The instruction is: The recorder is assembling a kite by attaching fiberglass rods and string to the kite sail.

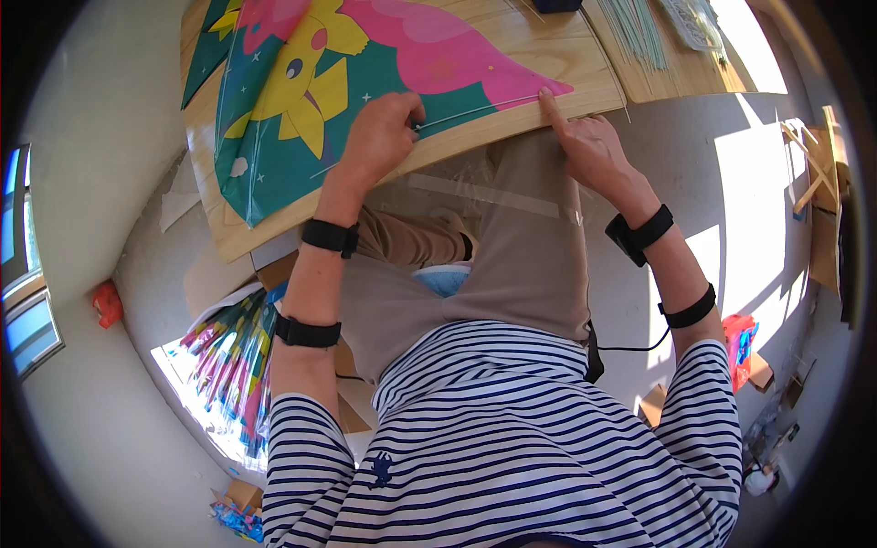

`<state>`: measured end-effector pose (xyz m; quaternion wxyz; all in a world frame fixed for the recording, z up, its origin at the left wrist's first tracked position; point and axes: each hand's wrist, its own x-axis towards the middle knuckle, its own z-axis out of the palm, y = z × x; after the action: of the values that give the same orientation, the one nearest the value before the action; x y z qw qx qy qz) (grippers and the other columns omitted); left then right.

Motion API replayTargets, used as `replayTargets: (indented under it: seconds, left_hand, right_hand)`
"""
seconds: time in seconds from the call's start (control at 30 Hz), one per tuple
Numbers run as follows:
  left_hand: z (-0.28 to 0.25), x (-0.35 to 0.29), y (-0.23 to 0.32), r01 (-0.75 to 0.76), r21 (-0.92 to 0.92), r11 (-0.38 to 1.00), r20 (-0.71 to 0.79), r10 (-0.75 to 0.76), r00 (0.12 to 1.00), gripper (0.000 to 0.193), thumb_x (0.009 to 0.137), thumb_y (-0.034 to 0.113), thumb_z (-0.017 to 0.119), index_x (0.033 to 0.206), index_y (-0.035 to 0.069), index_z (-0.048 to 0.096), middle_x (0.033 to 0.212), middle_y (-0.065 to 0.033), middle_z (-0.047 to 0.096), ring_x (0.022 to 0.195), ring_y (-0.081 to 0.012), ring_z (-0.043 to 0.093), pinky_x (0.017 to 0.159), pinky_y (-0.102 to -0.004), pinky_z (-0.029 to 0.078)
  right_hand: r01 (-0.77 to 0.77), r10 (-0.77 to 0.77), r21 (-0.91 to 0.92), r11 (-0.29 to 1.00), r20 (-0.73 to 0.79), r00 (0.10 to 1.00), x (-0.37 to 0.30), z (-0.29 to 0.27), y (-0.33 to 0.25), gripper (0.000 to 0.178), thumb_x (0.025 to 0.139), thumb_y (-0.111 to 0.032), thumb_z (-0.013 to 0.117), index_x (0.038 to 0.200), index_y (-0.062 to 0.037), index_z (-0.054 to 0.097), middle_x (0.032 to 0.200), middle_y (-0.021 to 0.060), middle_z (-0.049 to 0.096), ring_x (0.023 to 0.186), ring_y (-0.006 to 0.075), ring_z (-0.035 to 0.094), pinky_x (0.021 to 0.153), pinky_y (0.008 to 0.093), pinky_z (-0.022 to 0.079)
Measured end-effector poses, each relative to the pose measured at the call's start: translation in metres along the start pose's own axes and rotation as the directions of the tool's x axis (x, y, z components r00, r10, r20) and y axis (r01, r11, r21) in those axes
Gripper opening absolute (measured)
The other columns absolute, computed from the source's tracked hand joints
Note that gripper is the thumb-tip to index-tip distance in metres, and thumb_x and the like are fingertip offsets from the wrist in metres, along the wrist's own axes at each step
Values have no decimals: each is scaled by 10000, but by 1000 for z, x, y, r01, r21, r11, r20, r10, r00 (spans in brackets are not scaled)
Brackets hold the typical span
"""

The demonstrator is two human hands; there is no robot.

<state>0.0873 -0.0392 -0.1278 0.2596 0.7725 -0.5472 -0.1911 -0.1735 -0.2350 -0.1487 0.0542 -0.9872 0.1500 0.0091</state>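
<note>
A printed kite sheet [448, 59] in green, pink and yellow lies on the wooden table, with a cartoon figure on it. Its left part is folded over in a loose, shiny roll. Along the near edge runs a thin white rod [475, 113]. My left hand [379, 137] is closed at that edge, its fingers curled around a small dark object, mostly hidden, beside the rod. At the pink pointed corner, my right hand [589, 146] rests with its index finger stretched out and pressing on the sheet. Its other fingers are loosely bent, holding nothing visible.
Pale thin rods [635, 32] and a clear plastic bag [692, 23] lie on the table at the far right. Left of my legs stands a pile of colourful folded sheets [228, 365]. Cardboard pieces and a red bag [738, 342] are on the floor to the right.
</note>
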Motion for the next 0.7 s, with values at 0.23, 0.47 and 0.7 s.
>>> replayTargets:
  seconds: [0.23, 0.47, 0.7]
  left_hand:
    - [-2, 5, 1, 8, -11, 1000, 12, -8, 1000, 100, 740, 2, 634, 836, 31, 636, 818, -168, 655, 808, -368, 633, 692, -449, 490]
    - [-15, 18, -2, 132, -108, 985, 161, -114, 980, 79, 735, 22, 647, 812, 11, 664, 768, -148, 679, 729, -315, 663, 648, -395, 501]
    - [-19, 24, 5, 275, -136, 952, 270, -232, 935, 126, 752, 27, 610, 856, -19, 666, 738, -116, 662, 653, -207, 645, 579, -357, 491]
  right_hand:
    - [-2, 2, 0, 1000, -2, 1000, -1, 0, 2, 989, 617, 83, 582, 1541, 11, 239, 794, 172, 666, 808, 385, 652, 794, 417, 504]
    - [14, -13, 19, 1000, -34, 999, -1, 2, 1, 984, 611, 87, 577, 1538, 15, 253, 781, 182, 663, 803, 391, 651, 791, 421, 508]
    - [10, -11, -27, 1000, -11, 1000, 0, -5, -2, 880, 635, 50, 616, 1475, 52, 355, 796, 157, 697, 812, 333, 685, 796, 398, 508]
